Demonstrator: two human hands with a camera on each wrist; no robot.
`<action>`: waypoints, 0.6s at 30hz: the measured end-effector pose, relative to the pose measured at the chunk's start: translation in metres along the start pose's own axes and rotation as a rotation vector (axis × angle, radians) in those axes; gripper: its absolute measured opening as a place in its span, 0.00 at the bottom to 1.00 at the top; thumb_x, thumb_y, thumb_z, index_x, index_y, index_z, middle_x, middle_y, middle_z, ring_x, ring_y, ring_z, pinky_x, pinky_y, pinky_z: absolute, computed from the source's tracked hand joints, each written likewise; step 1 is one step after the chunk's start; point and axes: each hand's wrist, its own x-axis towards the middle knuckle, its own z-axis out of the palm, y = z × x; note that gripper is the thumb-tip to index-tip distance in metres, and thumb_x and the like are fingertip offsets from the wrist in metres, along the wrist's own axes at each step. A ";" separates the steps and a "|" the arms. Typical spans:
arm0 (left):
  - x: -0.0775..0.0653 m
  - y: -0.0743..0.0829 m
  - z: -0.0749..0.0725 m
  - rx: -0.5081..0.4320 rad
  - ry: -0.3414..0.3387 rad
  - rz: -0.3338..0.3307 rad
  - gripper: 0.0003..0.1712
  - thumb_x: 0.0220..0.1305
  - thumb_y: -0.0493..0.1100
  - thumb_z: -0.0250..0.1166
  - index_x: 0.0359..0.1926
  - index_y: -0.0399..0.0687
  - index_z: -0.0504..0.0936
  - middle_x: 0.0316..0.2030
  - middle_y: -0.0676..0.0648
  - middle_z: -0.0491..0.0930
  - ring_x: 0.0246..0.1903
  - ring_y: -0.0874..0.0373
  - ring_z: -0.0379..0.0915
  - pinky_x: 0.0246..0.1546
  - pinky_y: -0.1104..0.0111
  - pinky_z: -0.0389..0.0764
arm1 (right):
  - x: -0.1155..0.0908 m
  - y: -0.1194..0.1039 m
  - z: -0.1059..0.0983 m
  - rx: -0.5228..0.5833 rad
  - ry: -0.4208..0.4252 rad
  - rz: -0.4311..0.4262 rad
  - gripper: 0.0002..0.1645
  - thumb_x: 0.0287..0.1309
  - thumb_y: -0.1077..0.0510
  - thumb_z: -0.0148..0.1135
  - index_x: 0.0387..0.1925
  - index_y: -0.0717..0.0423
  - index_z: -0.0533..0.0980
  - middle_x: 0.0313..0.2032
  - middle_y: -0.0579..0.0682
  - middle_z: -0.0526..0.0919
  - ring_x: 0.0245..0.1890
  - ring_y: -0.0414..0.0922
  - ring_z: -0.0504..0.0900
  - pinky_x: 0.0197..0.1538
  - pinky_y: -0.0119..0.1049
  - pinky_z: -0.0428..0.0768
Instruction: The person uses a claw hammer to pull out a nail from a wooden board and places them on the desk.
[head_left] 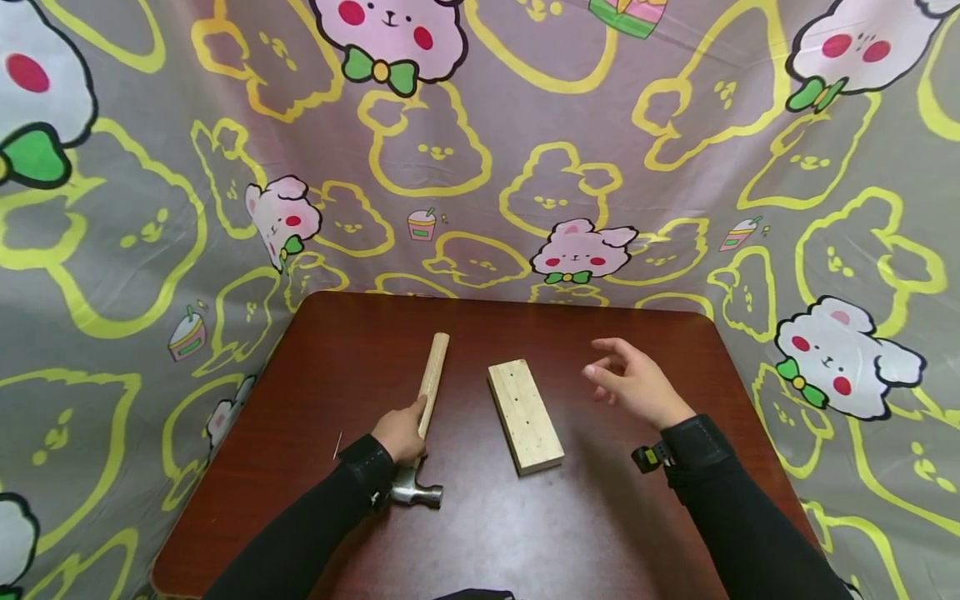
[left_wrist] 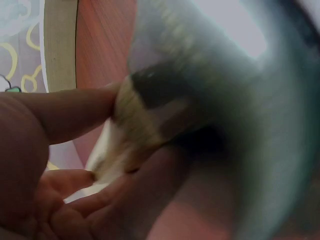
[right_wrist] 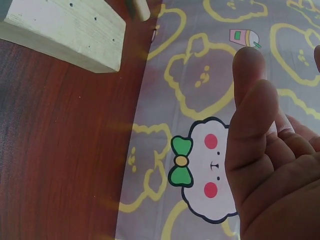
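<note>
A claw hammer with a pale wooden handle (head_left: 432, 375) lies across the left middle of the table, its metal head (head_left: 417, 493) toward me. My left hand (head_left: 401, 431) grips the handle just above the head. In the left wrist view, the thumb and fingers close around the wood (left_wrist: 137, 117), and the metal head is large and blurred. To the right of the hammer lies a wooden block (head_left: 525, 417) with several small dark holes in its top. My right hand (head_left: 633, 383) hovers right of the block, its fingers loosely bent, holding nothing.
Left of my left hand, a thin nail-like piece (head_left: 337, 444) lies on the dark red-brown table (head_left: 585, 517). A patterned cloth (head_left: 480, 167) with cartoon animals hangs behind the table and along both sides.
</note>
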 end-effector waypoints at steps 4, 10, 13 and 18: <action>-0.003 0.008 -0.001 0.088 -0.015 0.015 0.56 0.36 0.40 0.80 0.68 0.33 0.64 0.24 0.37 0.80 0.22 0.48 0.75 0.26 0.56 0.78 | -0.002 0.003 0.003 0.003 0.002 0.012 0.33 0.61 0.44 0.65 0.62 0.52 0.67 0.40 0.55 0.81 0.31 0.52 0.82 0.35 0.44 0.81; -0.005 0.016 -0.001 0.174 -0.051 -0.037 0.54 0.39 0.41 0.78 0.68 0.33 0.63 0.25 0.37 0.79 0.21 0.48 0.74 0.21 0.56 0.76 | -0.006 0.013 0.010 -0.003 -0.032 0.046 0.28 0.63 0.45 0.63 0.59 0.53 0.70 0.39 0.55 0.81 0.32 0.54 0.82 0.36 0.49 0.81; -0.001 0.017 -0.004 0.197 -0.086 -0.057 0.47 0.45 0.42 0.73 0.67 0.35 0.66 0.27 0.38 0.80 0.22 0.49 0.74 0.21 0.55 0.75 | -0.003 0.023 0.014 -0.051 -0.056 0.063 0.23 0.64 0.48 0.63 0.57 0.54 0.72 0.37 0.58 0.80 0.30 0.53 0.81 0.34 0.48 0.80; 0.011 0.018 -0.021 0.195 -0.119 -0.034 0.17 0.51 0.44 0.68 0.40 0.39 0.80 0.24 0.43 0.79 0.22 0.51 0.74 0.24 0.57 0.75 | 0.002 0.051 0.020 -0.295 -0.165 0.092 0.21 0.66 0.52 0.61 0.55 0.59 0.74 0.38 0.54 0.81 0.29 0.47 0.80 0.31 0.40 0.79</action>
